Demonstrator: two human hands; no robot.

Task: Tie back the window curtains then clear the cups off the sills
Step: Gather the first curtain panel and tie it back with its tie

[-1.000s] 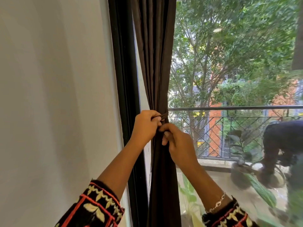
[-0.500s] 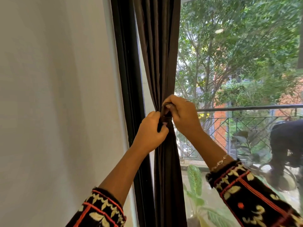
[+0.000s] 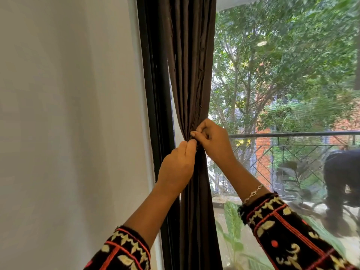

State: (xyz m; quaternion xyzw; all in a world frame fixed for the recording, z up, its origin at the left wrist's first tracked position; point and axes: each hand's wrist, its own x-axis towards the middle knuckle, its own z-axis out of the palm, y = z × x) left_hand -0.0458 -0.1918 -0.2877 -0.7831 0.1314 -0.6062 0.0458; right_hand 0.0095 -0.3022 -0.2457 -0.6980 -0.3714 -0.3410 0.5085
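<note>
Status: curtain step in progress, cups not started.

- Curtain [image 3: 191, 75]: dark, bunched into one narrow column just right of the frame [image 3: 155, 114], running along it. It is cinched to a waist about mid-height of the frame, flares above and hangs straight below.
- Left hand [image 3: 177, 164]: right of the frame, under the waist, fingertips pinching the gathered cloth.
- Right hand [image 3: 212, 141]: a bit further right of the frame and slightly higher, fingers curled, pinching the same spot from the other side. The two hands' fingertips nearly meet.
- Tie [image 3: 193, 134]: only a dark lump shows between the fingertips. Cannot tell whether it is knotted, looped or loose.
- Judgement: the gather is done and the fastening is underway. This curtain isn't secured until both hands can let go and the waist holds.
- Glass right of the frame is uncovered, with a railing [image 3: 292, 133] and trees visible outside.
- Left of the frame is plain wall [image 3: 68, 114].
- No sill or cups in view, so I can't say how many there are or where.
- Any other curtain is also out of view.

Remaining: finish this tie, check for other curtains, then all the cup clearing.
</note>
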